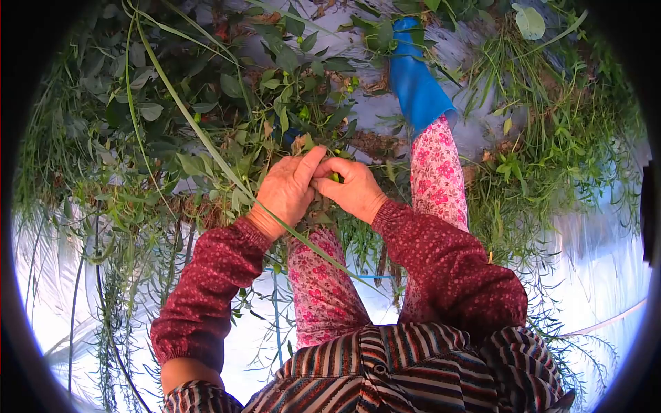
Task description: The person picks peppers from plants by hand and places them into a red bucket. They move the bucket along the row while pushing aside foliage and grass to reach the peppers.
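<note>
My left hand (284, 190) and my right hand (352, 190) meet at the fingertips in front of a leafy plant (286, 89) with small green pepper-like fruits (303, 112). The fingers of my left hand are closed, its forefinger stretched forward against the right fingertips. On my right hand, thumb and forefinger bend into a pinch, and a bit of green shows in the loop between them. Whatever the fingertips hold is too small or hidden to name. A dry brown leaf (299, 143) lies just beyond the left fingers.
My leg in flowered trousers (439, 168) ends in a blue boot cover (417, 86) at the right of the plant. A long grass blade (196, 127) crosses over my left wrist. Tall weeds (544, 158) grow at both sides, with pale sheeting (585, 248) on the ground.
</note>
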Motion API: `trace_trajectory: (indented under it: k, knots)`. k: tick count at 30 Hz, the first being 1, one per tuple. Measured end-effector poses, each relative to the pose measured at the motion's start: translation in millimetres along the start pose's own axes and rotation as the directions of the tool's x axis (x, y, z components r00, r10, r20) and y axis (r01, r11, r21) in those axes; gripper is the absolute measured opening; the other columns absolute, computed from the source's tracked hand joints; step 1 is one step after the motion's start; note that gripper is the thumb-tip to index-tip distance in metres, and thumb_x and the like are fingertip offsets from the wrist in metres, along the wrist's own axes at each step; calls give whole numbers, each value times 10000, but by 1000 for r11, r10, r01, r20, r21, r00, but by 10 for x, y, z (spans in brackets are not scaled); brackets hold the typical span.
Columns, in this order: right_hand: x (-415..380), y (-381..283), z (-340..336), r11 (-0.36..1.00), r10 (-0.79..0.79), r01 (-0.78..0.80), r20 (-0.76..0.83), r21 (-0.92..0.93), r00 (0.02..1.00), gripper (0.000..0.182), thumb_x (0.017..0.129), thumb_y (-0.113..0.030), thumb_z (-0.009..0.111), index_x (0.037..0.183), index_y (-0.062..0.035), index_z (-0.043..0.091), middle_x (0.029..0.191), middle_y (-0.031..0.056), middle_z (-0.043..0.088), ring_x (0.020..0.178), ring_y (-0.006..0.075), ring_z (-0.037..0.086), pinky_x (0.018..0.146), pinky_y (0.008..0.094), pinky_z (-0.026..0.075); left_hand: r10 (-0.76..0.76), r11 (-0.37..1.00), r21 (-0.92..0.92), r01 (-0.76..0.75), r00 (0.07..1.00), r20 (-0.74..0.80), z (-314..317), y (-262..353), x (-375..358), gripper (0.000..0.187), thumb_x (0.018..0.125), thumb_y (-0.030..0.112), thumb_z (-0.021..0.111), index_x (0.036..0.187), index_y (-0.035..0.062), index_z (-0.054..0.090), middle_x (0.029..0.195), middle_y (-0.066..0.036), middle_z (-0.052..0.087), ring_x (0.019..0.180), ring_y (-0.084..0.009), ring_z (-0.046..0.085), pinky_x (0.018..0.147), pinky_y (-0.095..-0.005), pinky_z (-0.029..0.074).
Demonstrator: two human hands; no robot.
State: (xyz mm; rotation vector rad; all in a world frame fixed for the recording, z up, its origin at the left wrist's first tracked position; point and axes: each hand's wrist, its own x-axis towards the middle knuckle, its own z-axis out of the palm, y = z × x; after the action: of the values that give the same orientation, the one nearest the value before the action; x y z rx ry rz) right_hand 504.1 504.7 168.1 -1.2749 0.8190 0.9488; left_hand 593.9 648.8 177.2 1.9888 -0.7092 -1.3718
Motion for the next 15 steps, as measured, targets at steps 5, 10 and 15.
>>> trace_trajectory:
  k: [5,10,15]
  knots:
    - [47,75,-62,993,105,-100,96,-56,990,304,788,-176,700,1029,-36,578,707,18,571,642,92,549,596,266,470,-113,988,-103,116,993,36,85,8,2,760,617,-43,654,1307,67,355,1025,-169,549,929,-354,547,803,-411,465]
    - [69,-81,-101,952,291,-304,253,15,923,299,814,-227,675,1030,-32,608,709,14,567,569,94,533,523,257,455,-79,985,-138,100,985,156,79,7,53,739,642,-37,645,1311,74,352,1070,-173,525,998,-360,533,813,-400,475]
    - [144,5,-148,927,312,-336,151,169,938,233,832,-187,631,978,-6,630,763,35,593,577,98,544,550,255,457,-66,992,113,61,997,42,18,-72,49,549,673,118,698,1165,3,484,1126,-184,536,995,-380,530,884,-415,418]
